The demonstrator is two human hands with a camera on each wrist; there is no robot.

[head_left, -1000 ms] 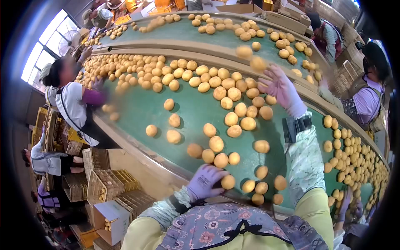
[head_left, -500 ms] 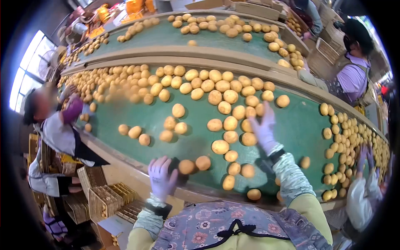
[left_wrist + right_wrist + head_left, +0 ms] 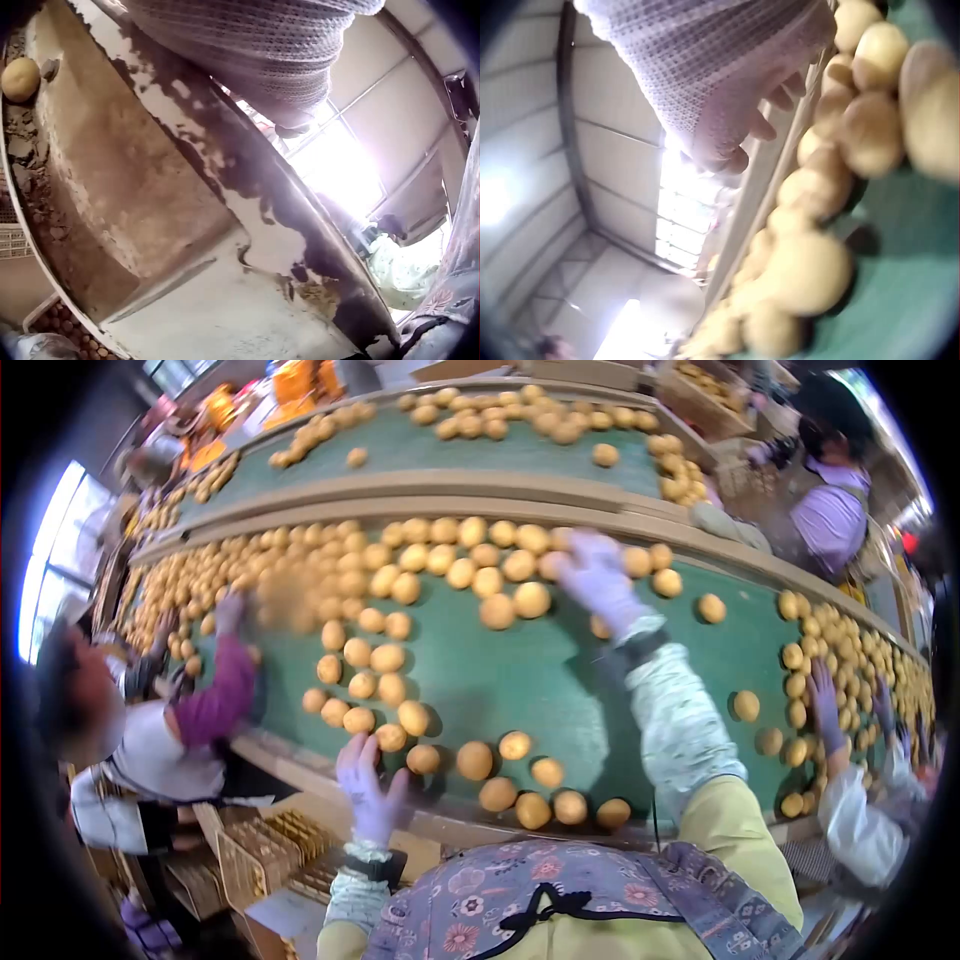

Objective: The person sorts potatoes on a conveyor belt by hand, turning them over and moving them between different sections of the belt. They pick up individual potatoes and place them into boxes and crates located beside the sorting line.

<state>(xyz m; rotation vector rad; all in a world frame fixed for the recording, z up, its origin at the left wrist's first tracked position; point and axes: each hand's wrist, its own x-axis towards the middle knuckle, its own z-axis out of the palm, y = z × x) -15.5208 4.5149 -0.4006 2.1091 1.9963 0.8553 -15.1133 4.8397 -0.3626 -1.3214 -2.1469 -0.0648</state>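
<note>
Potatoes lie scattered over a green conveyor belt (image 3: 520,690). My left hand (image 3: 370,790), in a pale purple glove, is over the belt's near edge. Its fingers are extended beside a small group of potatoes (image 3: 390,736). In the left wrist view, the gloved hand (image 3: 247,52) appears at the top, above a worn rim. My right hand (image 3: 600,575), gloved alike, reaches to the far side, its fingertips at a row of potatoes (image 3: 519,565). Loosely bent fingers show on the right hand (image 3: 742,105) in the right wrist view, with several potatoes (image 3: 806,270) beside them.
A raised rail (image 3: 400,510) separates this belt from a second green belt (image 3: 420,450). Potatoes (image 3: 840,650) crowd the right end. One person (image 3: 190,710) works at the left; another person (image 3: 835,510) is beyond the rail. Crates (image 3: 265,850) stand below the near edge.
My right hand has moved from mid-belt to the far row. The left hand, at a potato one second ago, has shifted left with fingers extended. Potatoes have moved, several gathering near the left hand.
</note>
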